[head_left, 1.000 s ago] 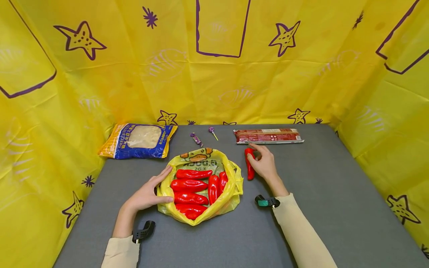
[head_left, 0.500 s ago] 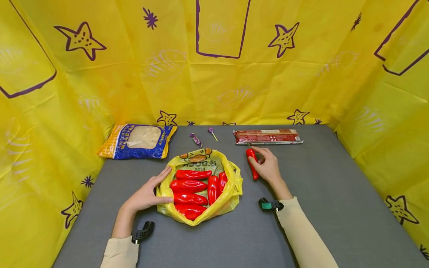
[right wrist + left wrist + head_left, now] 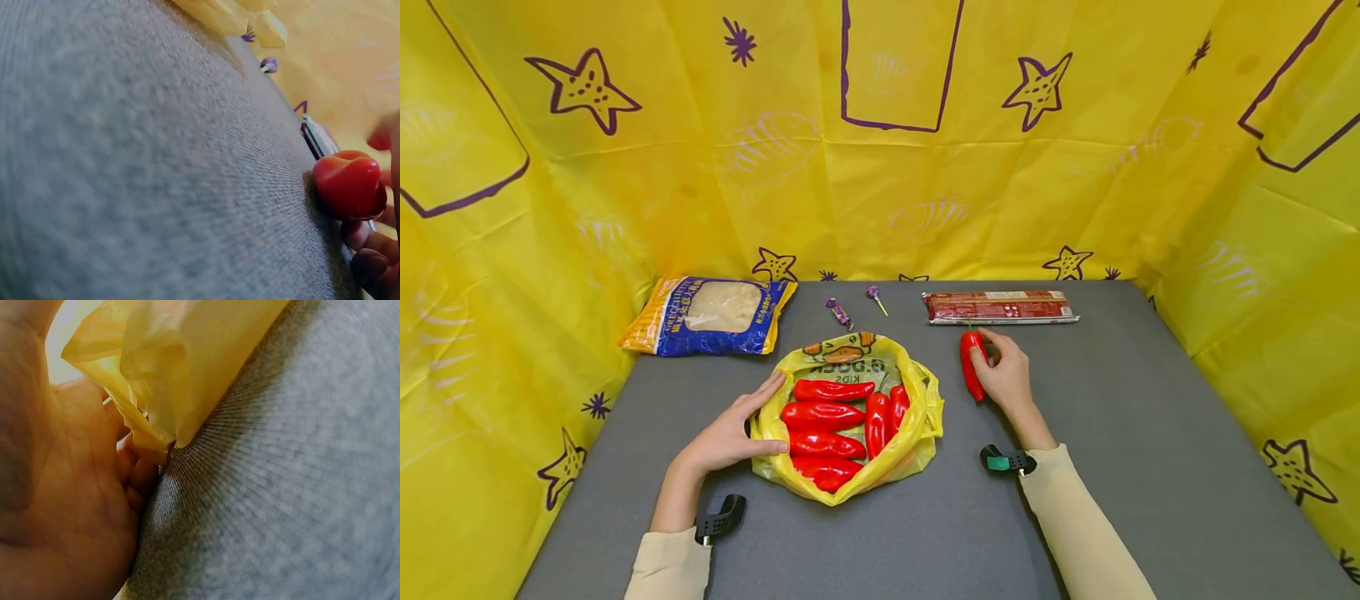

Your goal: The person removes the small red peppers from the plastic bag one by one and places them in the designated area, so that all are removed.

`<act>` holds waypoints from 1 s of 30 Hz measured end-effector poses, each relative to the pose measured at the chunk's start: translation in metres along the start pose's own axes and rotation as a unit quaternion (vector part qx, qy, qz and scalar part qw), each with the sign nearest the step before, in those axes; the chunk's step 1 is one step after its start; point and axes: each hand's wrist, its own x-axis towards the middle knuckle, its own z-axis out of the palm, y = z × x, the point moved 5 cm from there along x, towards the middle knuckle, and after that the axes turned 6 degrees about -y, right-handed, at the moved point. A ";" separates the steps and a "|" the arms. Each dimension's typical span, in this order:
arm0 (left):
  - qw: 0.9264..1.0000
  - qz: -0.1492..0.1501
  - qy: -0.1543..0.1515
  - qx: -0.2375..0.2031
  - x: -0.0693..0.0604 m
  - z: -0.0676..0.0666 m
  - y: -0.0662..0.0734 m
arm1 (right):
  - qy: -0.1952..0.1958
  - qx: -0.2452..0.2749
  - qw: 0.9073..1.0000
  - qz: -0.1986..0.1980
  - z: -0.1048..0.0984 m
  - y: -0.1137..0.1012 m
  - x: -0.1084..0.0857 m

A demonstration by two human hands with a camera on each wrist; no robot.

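I see left grip (image 3: 730, 433) spread against yellow bag (image 3: 919, 446), left side | right grip (image 3: 1009, 372), the nearer, pinching loose red pepper (image 3: 973, 379), right of bag | pepper left of that grip, long axis fore-aft, desk (image 3: 1120, 467) contact unclear

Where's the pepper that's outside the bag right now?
In the head view, the pepper is right of the yellow bag, just below the red packet, between the thumb and fingers of the right hand.
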 end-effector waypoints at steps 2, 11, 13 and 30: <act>1.000 -0.002 -0.001 -0.001 0.000 0.000 0.000 | -0.009 -0.005 1.000 -0.011 0.001 0.000 0.000; 1.000 -0.003 -0.002 -0.006 -0.001 0.000 0.000 | 0.001 -0.007 1.000 0.014 0.001 -0.002 0.002; 1.000 -0.002 -0.001 -0.006 0.000 0.000 0.000 | 0.005 -0.010 1.000 0.027 0.000 -0.003 0.002; 1.000 -0.004 -0.004 -0.008 -0.002 0.000 0.001 | 0.005 -0.021 0.999 0.029 -0.017 -0.005 0.009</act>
